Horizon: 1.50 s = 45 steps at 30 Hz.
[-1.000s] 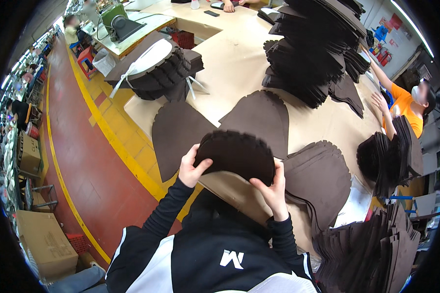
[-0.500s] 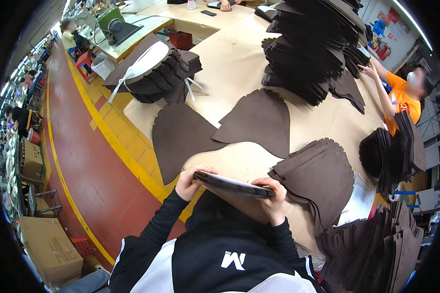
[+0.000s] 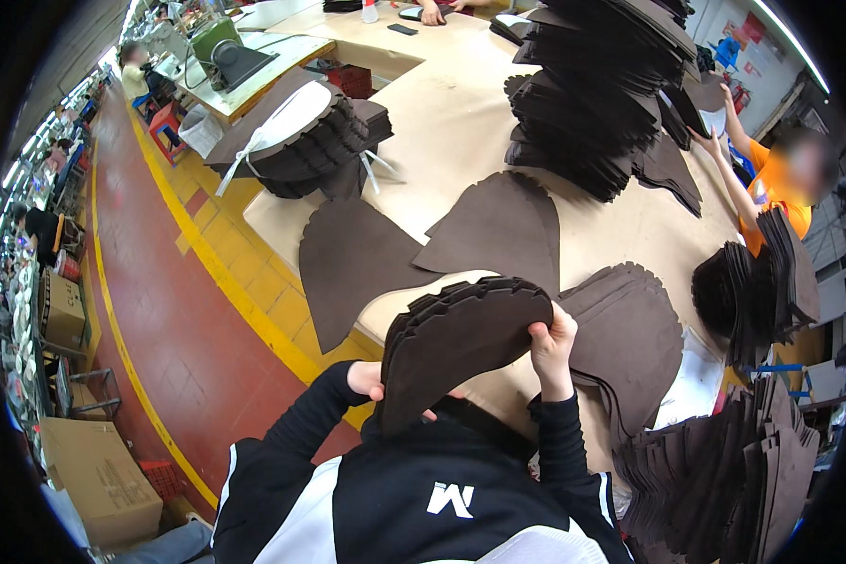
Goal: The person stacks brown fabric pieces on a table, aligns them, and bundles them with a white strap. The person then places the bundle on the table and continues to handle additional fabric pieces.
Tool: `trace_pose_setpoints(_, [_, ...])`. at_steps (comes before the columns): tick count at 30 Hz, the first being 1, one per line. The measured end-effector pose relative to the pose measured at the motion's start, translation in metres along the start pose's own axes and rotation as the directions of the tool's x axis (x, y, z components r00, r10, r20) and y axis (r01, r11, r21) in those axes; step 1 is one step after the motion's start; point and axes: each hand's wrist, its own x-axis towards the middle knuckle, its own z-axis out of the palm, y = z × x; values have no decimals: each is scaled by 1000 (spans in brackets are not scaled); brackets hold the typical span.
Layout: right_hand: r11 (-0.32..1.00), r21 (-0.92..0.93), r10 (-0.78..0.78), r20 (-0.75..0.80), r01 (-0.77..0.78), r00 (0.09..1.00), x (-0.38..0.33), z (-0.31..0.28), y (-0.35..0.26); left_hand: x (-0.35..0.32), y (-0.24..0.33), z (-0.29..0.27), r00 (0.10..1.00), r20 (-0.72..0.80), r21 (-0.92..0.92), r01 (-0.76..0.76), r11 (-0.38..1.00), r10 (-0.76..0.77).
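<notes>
A long table (image 3: 461, 122) covered in tan paper fills the middle of the view; two single dark brown cut pieces (image 3: 348, 263) lie flat on it just beyond the hands, and a fanned pile of scalloped pieces (image 3: 630, 329) lies to the right, partly under the raised stack; a tall heap of the same dark pieces (image 3: 592, 85) stands farther back, and a bundle tied with white strap (image 3: 301, 132) sits at the table's left corner; more stacks crowd the lower right edge (image 3: 733, 470). Across the table a person in an orange shirt (image 3: 771, 188) reaches toward the tall heap. On the left runs a red floor with yellow lines (image 3: 160, 310), with cardboard boxes (image 3: 94, 470) beside it.

A stack of brown scalloped pieces (image 3: 461, 343) is held up in front of the chest, above the near table edge, tilted so its layered edge shows. The left hand (image 3: 371, 381) grips its lower left corner, mostly hidden behind the stack, fingers wrapped round it as far as can be seen; the right hand (image 3: 553, 343) pinches the right end, fingers curled tight over the edge; both black-sleeved forearms rise from below, elbows bent.
</notes>
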Motion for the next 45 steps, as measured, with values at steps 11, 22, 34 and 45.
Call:
trace_pose_setpoints(11, [936,347,143,-222,-59,965,11,5,16,11,10,5,998,-50,-362,-45,931,29])
trace_pose_setpoints(22, [930,-214,268,-162,-299,950,32,12,3,31,2,29,865,-501,-573,-322,754,-12])
trace_pose_setpoints(34, [551,-788,52,361,274,931,40,29,15,-15,-45,-11,719,-573,-698,-176,694,-393])
trace_pose_setpoints(45, [876,-375,222,872,303,437,-58,62,-20,-17,-51,-20,749,-519,-764,-189,617,-412])
